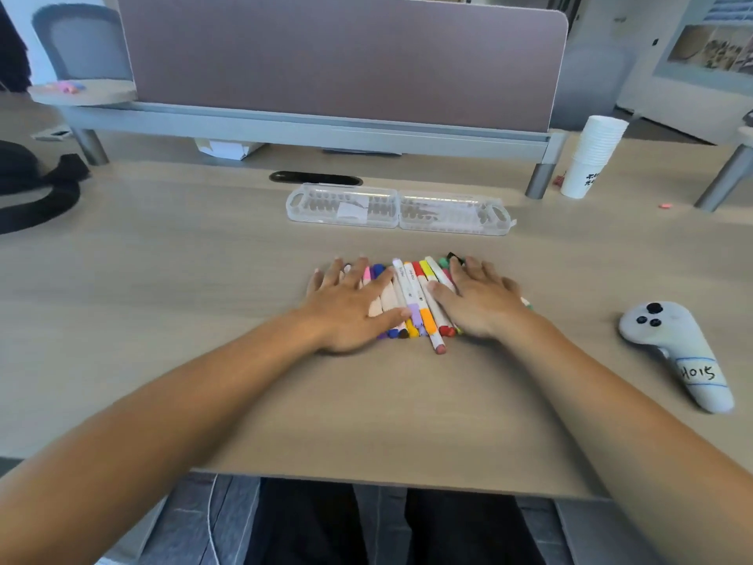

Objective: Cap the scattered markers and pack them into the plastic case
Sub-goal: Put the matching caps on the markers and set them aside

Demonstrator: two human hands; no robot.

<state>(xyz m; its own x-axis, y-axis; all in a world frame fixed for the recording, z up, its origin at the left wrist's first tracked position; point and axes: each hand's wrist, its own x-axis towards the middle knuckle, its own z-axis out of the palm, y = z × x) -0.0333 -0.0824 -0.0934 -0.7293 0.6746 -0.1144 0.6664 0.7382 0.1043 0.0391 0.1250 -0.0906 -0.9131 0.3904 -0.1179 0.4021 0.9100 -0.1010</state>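
Observation:
Several white-barrelled markers (415, 299) with coloured caps lie bunched side by side in the middle of the wooden desk (203, 279). My left hand (350, 303) rests flat on the left part of the bunch, fingers straight and spread. My right hand (481, 299) lies flat on the right part, covering more markers. One pink-capped marker (438, 344) sticks out toward me. The clear plastic case (397, 210) lies open, both halves flat, farther back on the desk, well beyond both hands.
A grey handheld controller (676, 352) with a paper label lies at the right. A stack of white paper cups (591, 157) stands at the back right. A pink divider panel (342, 55) closes the desk's rear. Black fabric (32, 189) sits at the left edge.

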